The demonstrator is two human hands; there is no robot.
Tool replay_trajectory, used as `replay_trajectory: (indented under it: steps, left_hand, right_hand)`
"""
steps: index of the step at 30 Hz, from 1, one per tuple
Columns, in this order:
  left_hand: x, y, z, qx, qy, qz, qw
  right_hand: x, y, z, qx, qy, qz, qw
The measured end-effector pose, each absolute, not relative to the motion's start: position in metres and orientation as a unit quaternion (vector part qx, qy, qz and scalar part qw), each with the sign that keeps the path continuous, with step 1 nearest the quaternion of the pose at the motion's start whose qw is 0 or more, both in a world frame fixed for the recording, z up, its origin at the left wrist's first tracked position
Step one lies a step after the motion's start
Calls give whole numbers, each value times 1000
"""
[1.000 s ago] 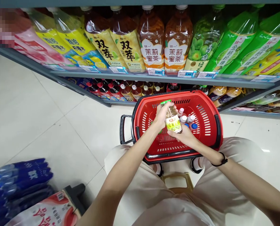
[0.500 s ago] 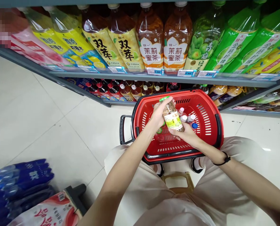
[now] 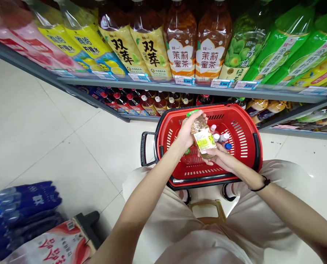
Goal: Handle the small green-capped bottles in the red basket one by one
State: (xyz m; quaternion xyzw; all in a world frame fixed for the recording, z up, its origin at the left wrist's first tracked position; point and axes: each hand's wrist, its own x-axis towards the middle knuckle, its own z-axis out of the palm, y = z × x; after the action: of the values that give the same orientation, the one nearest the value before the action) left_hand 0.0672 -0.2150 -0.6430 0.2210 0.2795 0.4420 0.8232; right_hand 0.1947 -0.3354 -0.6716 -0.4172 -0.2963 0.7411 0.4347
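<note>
Both my hands hold a drink bottle (image 3: 204, 137) with a green cap and a yellow-and-white label, tilted above a red shopping basket (image 3: 246, 128). My left hand (image 3: 187, 130) wraps round its upper part near the cap. Lower down, my right hand (image 3: 221, 156) grips the bottom end, its thumb on the label. Inside the basket stand several bottles, among them a white-capped bottle (image 3: 216, 137) and a blue-capped bottle (image 3: 227, 146). Another green cap (image 3: 187, 150) shows partly behind my left wrist.
A shelf (image 3: 163, 83) of large drink bottles runs across the front, with smaller bottles (image 3: 152, 104) on the level below. At the lower left lie wrapped blue water packs (image 3: 34, 200) and a red-and-white pack (image 3: 53, 244). A stool (image 3: 221, 209) is between my legs.
The bottle has been turned about its length, so a different side of its label faces up. My right hand has shifted slightly at the bottom end. The basket stays in place.
</note>
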Motion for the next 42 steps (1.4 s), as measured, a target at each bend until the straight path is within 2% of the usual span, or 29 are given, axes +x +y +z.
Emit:
replay_trajectory:
  steps: [8,17,21,24,29,33,37,39,42]
  left_hand:
    - [63,-215,-649,254,264,432,824]
    - [61,-216,-642,212,260,429,838]
    - [56,-213,-636,211,237,415,853]
    - [51,-211,-635,224,224,415,853]
    - [48,-210,-640,263,228,422,837]
    - [52,-210,-645,271,250,408,835]
    - [56,-209,-648,291,270,405,824]
    - [54,-209,-651,357,314,403,782]
    - [50,-206,-656,533,424,395,617]
  right_hand:
    - [195,-339,-674,-365,-304,766,434]
    - [188,-338,-657,-433,-283,757,399]
    - [189,-340,-654,-414,-339,744,401]
    - [195,-340,-655,-454,-420,674,404]
    - [207,-341,-657,-577,-542,439,425]
    - [210,-344,-657,-651,-597,289,369]
    - [216,-343,-660,-676,-622,204,339]
    - [222,-341,-662,-680,-632,180,323]
    - [228,-336,-663,-705,-637,169,262]
